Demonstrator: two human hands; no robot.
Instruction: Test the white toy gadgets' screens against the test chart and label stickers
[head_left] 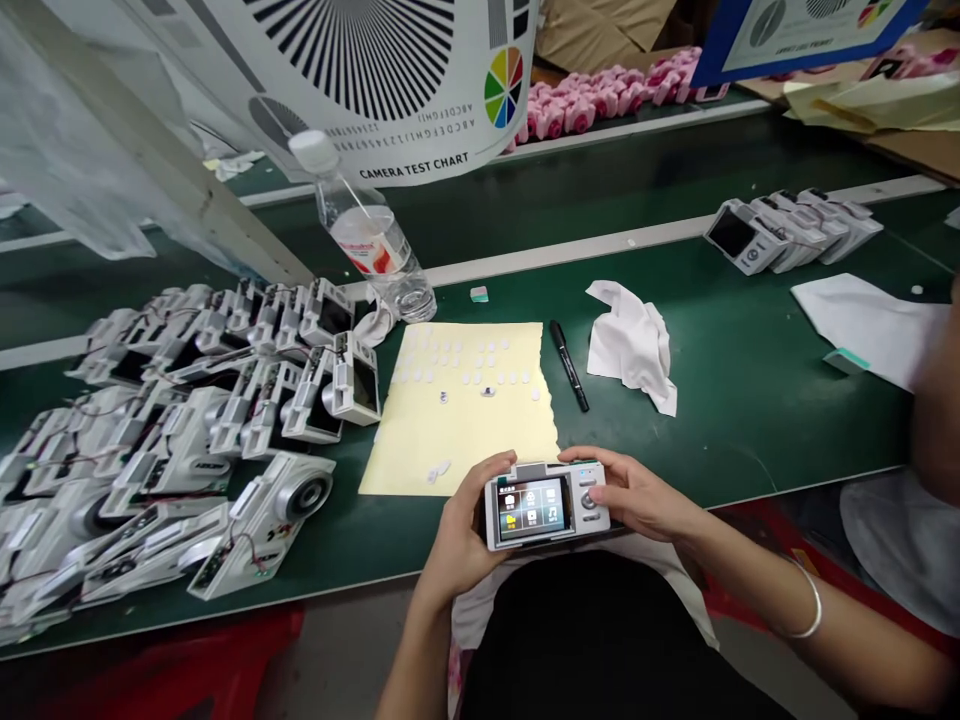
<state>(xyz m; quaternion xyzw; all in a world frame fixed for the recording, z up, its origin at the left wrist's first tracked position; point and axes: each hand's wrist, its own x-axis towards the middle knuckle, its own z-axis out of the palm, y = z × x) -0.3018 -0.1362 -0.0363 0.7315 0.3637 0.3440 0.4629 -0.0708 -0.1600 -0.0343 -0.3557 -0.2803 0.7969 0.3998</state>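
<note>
Both my left hand (469, 525) and my right hand (622, 490) grip the two ends of a small white digital camera (544, 505) just above the bench's front edge. Its back faces me, with a lit screen showing menu icons. Beyond it lies a pale yellow backing sheet (457, 410) dotted with small white round stickers. A black marker pen (568, 365) and a crumpled white cloth (634, 345) lie to the sheet's right. My right wrist wears a silver bangle.
Several partly assembled white cameras (187, 430) with loose wires crowd the green bench's left side. More cameras (787, 230) stand at right. A water bottle (367, 240) and a camera test chart (390, 80) rise behind. Pink parts (600, 100) line the back. Another person's arm (937, 400) shows at right.
</note>
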